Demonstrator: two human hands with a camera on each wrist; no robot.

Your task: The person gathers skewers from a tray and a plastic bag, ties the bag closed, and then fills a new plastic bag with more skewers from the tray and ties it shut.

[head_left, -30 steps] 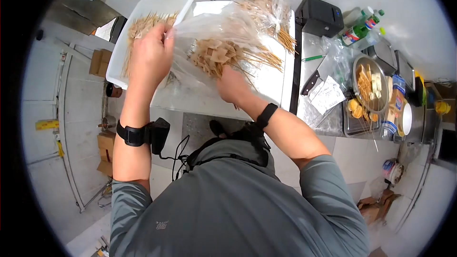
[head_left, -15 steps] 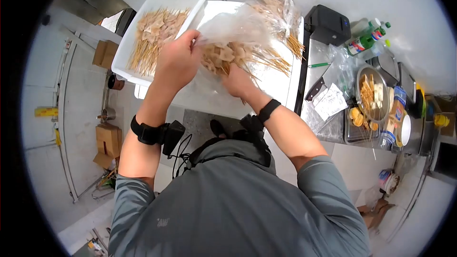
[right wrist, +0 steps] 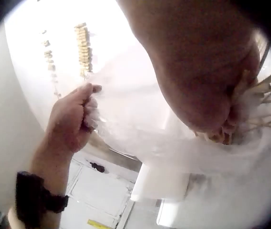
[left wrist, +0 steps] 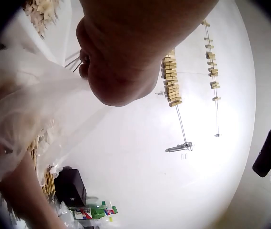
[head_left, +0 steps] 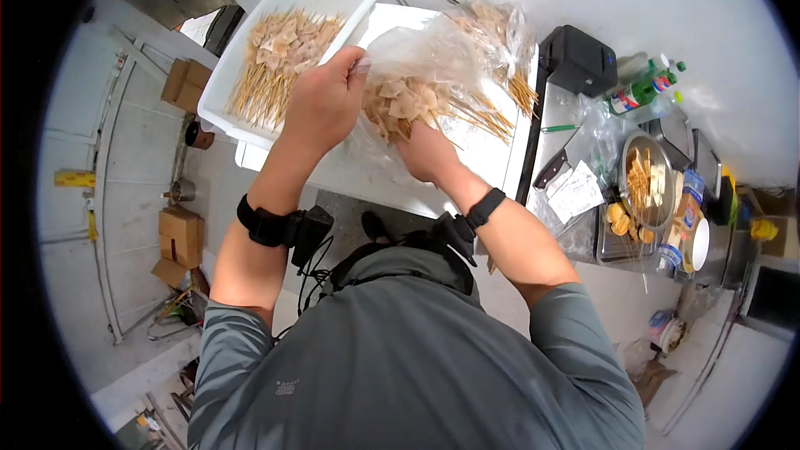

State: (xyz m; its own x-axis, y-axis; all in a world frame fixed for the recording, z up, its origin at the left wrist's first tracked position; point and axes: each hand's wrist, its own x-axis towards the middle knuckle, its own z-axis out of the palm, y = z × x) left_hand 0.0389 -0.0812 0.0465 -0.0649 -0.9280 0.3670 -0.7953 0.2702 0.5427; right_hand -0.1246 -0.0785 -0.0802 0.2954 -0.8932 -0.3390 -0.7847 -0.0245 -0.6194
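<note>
In the head view my left hand (head_left: 325, 104) pinches the edge of a clear plastic bag (head_left: 425, 46) and holds it up beside the white tub's right side. My right hand (head_left: 429, 154) reaches in at the bag's near side, gripping thin wooden skewers (head_left: 408, 104) threaded with pale, flat, folded pieces of food. Stick ends fan out to the right within the bag. The right wrist view shows sticks (right wrist: 254, 90) poking out past the curled right fingers, with bag film around them. There, the bunched bag edge lies in the left hand (right wrist: 69, 121).
Similar skewers fill the white tub (head_left: 221, 75) on the left. A tied bag of skewers (head_left: 500, 33) lies at the table's back right. On the right counter are a black box-shaped device (head_left: 579, 58), green bottles (head_left: 633, 96), a knife (head_left: 552, 168), papers (head_left: 575, 192) and a metal bowl (head_left: 669, 200).
My left hand has moved right with the bag edge, from over the tub to beside it, uncovering the tub's skewers. My right hand keeps its hold on the bagged skewers.
</note>
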